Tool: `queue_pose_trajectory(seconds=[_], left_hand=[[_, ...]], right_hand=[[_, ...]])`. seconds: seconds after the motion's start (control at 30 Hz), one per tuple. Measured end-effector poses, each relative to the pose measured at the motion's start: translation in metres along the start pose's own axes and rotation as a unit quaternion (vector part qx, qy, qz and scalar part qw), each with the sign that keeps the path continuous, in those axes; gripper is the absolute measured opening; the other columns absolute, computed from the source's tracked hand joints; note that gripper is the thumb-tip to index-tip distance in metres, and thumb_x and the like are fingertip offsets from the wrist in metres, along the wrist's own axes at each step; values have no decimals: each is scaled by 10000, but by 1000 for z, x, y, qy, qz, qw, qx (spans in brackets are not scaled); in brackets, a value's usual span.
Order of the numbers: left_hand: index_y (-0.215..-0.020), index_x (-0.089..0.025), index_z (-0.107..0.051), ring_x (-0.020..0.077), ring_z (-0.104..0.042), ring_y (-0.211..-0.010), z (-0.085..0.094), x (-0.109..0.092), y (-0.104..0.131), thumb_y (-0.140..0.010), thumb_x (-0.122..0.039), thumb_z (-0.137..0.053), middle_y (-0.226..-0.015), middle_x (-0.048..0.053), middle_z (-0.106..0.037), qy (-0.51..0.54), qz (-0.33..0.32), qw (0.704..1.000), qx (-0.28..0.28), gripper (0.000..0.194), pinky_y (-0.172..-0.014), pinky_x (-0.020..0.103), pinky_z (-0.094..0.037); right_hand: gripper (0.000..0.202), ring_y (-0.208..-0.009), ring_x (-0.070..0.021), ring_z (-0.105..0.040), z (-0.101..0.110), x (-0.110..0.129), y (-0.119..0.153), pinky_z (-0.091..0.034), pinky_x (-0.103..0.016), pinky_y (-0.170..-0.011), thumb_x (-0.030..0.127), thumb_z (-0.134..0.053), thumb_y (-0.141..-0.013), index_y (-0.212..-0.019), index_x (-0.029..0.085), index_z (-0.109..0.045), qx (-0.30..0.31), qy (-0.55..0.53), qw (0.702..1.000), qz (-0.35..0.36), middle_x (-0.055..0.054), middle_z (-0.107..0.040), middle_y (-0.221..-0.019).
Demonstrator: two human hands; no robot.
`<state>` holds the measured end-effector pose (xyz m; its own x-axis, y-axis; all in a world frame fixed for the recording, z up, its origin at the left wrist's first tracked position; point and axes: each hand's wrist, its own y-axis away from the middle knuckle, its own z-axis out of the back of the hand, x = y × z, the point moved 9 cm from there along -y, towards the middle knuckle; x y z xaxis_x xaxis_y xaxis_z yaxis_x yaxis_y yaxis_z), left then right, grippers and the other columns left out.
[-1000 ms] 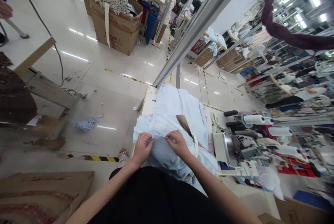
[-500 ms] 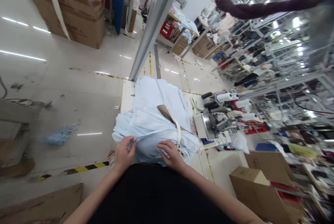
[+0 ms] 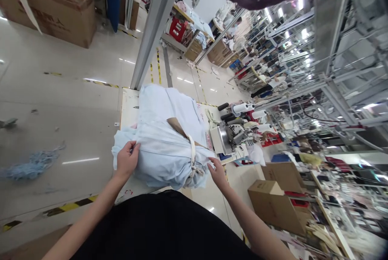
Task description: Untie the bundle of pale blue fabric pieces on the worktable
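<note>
A pile of light blue cloth (image 3: 163, 138) lies on the worktable (image 3: 129, 108) in front of me. My left hand (image 3: 127, 158) pinches the cloth at its left side, thumb against fingers. At the pile's right end, my right hand (image 3: 218, 174) has its fingertips closed on the cloth's edge. A white strap (image 3: 192, 151) with a knotted end lies across the right part of the pile, close to my right hand. A brown strip (image 3: 177, 125) sticks out from between the layers.
An overlock sewing machine (image 3: 226, 136) with white thread cones (image 3: 241, 108) stands right of the pile. A metal post (image 3: 154, 29) rises behind the table. Cardboard boxes (image 3: 274, 201) stand at the right, another large box (image 3: 60, 13) at the far left. Blue scraps (image 3: 33, 165) lie on the floor.
My right hand has moved right, from the middle of the front edge to the pile's right end. The cloth's front edge is now spread wider and flatter. The view has turned slightly.
</note>
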<state>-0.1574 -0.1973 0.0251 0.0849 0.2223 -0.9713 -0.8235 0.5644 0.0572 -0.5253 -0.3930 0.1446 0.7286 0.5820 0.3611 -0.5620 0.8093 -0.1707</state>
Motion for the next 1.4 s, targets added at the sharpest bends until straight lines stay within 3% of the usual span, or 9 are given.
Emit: queue_pose_trajectory(seconds=[0.1, 0.27, 0.33, 0.5, 0.7, 0.93, 1.1, 1.23, 1.4], left_hand=[[-918, -173, -577, 204, -582, -755, 1, 2, 3, -756, -486, -457, -815, 52, -625, 3, 2, 1000, -9, 372, -724, 305, -470], [-1095, -106, -518, 314, -498, -1050, 14, -20, 26, -746, -467, -472, -1080, 167, -554, -30, -99, 987, -121, 504, -960, 472, -390], [-1099, -101, -518, 322, -499, -1039, 9, -23, 42, -746, -462, -467, -1072, 169, -556, -30, -117, 982, -143, 508, -949, 489, -398], [-1081, -114, -528, 302, -511, -999, -10, -6, 79, -754, -444, -452, -1043, 151, -572, 4, -52, 982, -180, 471, -925, 480, -423], [-1056, -146, -548, 270, -524, -989, -14, 1, 90, -777, -404, -461, -1025, 119, -588, -3, -59, 970, -235, 390, -915, 423, -444], [-1065, -118, -532, 299, -467, -1092, -20, -24, 104, -775, -334, -470, -1109, 155, -557, -22, -123, 953, -276, 368, -992, 468, -359], [-1059, -128, -534, 287, -481, -1089, -45, -50, 128, -794, -312, -463, -1112, 148, -563, -58, -189, 943, -269, 330, -984, 454, -369], [-1023, -133, -554, 285, -489, -1086, -56, -69, 137, -805, -292, -451, -1098, 145, -573, -88, -233, 937, -246, 289, -982, 453, -374], [-1006, -149, -580, 270, -487, -1096, -89, -105, 146, -825, -266, -429, -1086, 124, -589, -115, -309, 930, -162, 263, -1001, 440, -372]], right_hand=[[314, -948, -241, -553, -2, -20, -11, -438, -438, -870, 376, -565, -806, -1000, 132, -605, -1, 11, 1000, -24, -98, -599, -974], [355, -774, -194, -552, -9, -37, -22, -443, -383, -785, 464, -606, -810, -931, 131, -590, 40, 44, 998, -23, -25, -564, -755], [370, -712, -173, -544, -12, -44, -21, -449, -345, -723, 497, -581, -827, -900, 135, -577, 69, 45, 997, -13, -9, -544, -711], [481, -607, -141, -500, -13, -58, -18, -423, -286, -615, 621, -578, -772, -671, 154, -520, 126, -3, 992, 7, 8, -502, -622], [555, -546, -130, -490, -10, -71, -30, -410, -258, -524, 696, -570, -717, -741, 141, -563, 156, -108, 982, -17, 8, -513, -605], [544, -554, -121, -518, -11, -85, -33, -451, -258, -542, 669, -624, -691, -801, 141, -558, 154, -216, 963, -40, -8, -565, -680], [582, -551, -143, -511, -12, -75, -27, -439, -282, -556, 700, -608, -660, -818, 140, -586, 123, -256, 959, 3, -12, -558, -643], [469, -620, -175, -512, -8, -47, -7, -410, -298, -616, 607, -600, -703, -799, 149, -632, 105, -254, 958, 82, -30, -578, -666], [318, -621, -174, -484, -19, -15, 24, -366, -287, -617, 485, -568, -748, -692, 175, -609, 105, -254, 951, 144, -12, -551, -616]])
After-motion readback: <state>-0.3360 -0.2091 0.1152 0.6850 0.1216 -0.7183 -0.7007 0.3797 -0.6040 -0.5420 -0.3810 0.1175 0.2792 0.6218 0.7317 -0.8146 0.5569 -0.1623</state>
